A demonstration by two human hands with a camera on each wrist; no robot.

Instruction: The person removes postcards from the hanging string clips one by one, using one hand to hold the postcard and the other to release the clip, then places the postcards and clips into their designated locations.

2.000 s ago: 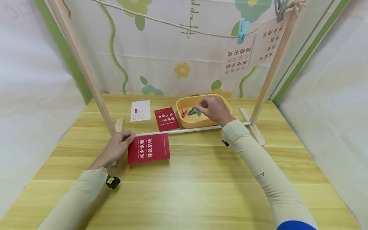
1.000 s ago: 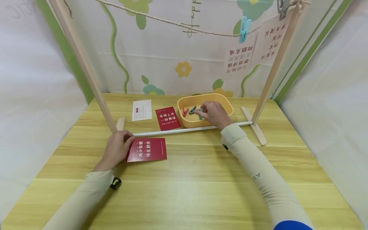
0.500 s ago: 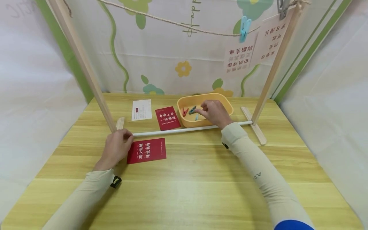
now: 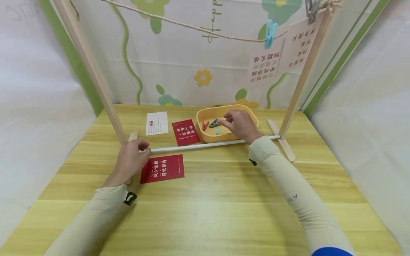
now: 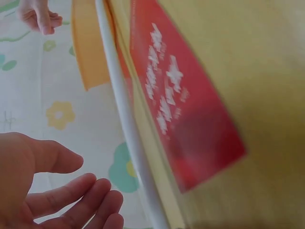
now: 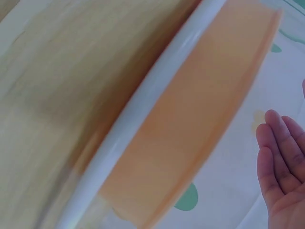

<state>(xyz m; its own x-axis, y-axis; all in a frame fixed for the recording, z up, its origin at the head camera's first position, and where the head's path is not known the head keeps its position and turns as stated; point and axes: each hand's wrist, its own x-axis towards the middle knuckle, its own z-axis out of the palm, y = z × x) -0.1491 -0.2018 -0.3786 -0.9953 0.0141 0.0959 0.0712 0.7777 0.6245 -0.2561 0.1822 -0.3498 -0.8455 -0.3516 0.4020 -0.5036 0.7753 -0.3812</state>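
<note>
In the head view a red card (image 4: 163, 168) with white lettering lies on the table. My left hand (image 4: 129, 160) hovers just over its left end; in the left wrist view the thumb and fingers (image 5: 102, 191) are apart and nothing is between them. Above the yellow basket (image 4: 200, 115) is my right hand (image 4: 241, 124), holding nothing, its fingers loosely extended in the right wrist view. Inside the basket lie a red clothespin (image 4: 205, 125), a dark teal clothespin (image 4: 214, 123) and a light blue clothespin (image 4: 218, 131), the last partly hidden by the basket's front wall.
A white rod (image 4: 192, 146) crosses low between two wooden posts (image 4: 96, 78). Behind it lie another red card (image 4: 185, 132) and a white card (image 4: 156, 123). A rope (image 4: 189, 25) spans above, where a blue clothespin (image 4: 271, 33) and a grey clip (image 4: 312, 10) hold hanging cards.
My left hand has lowered the red card to the table and let go. My right hand has released the light blue clothespin into the basket and stays above it.
</note>
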